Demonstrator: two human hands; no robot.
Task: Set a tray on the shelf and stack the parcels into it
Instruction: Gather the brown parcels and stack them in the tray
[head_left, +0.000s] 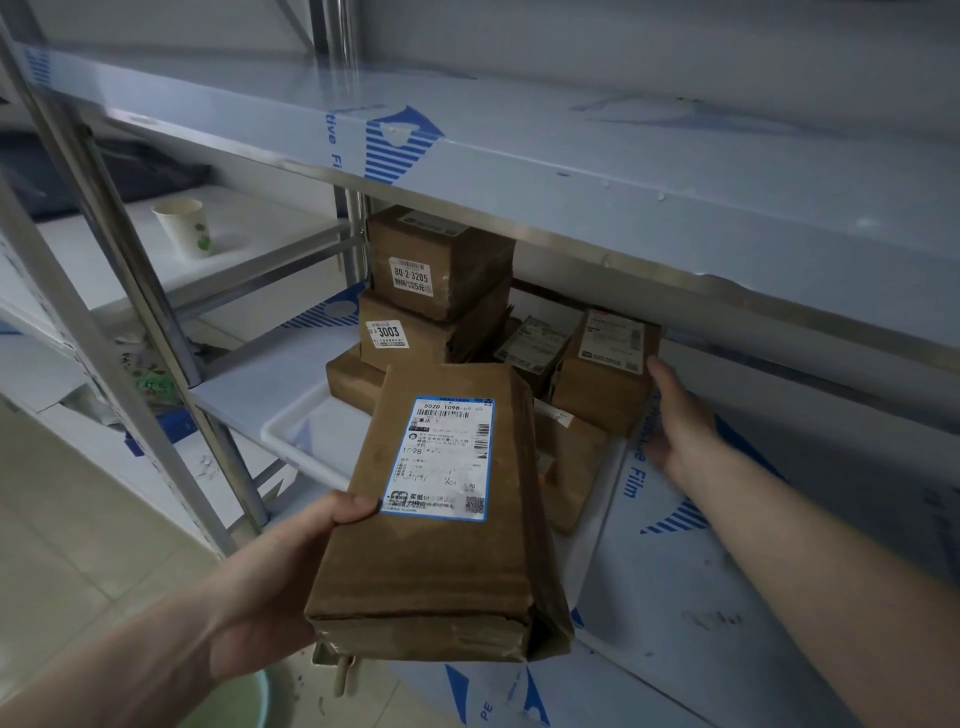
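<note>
A white tray (306, 428) sits on the middle shelf (727, 597) and holds several brown cardboard parcels. At its back left, two labelled boxes (441, 265) are stacked on a flatter one. My left hand (270, 566) grips a long brown parcel (441, 519) with a blue-edged label, held in front of the tray above the shelf's edge. My right hand (675, 415) rests with fingers spread against the right side of a brown box (602, 384) at the tray's back right. Further parcels lie behind and below the held one, partly hidden.
The upper shelf (571, 156) overhangs closely above the stacked boxes. A paper cup (186, 227) stands on a neighbouring shelf at the left. Steel uprights (135, 291) run down the left side. A green basin (234, 701) is on the floor below.
</note>
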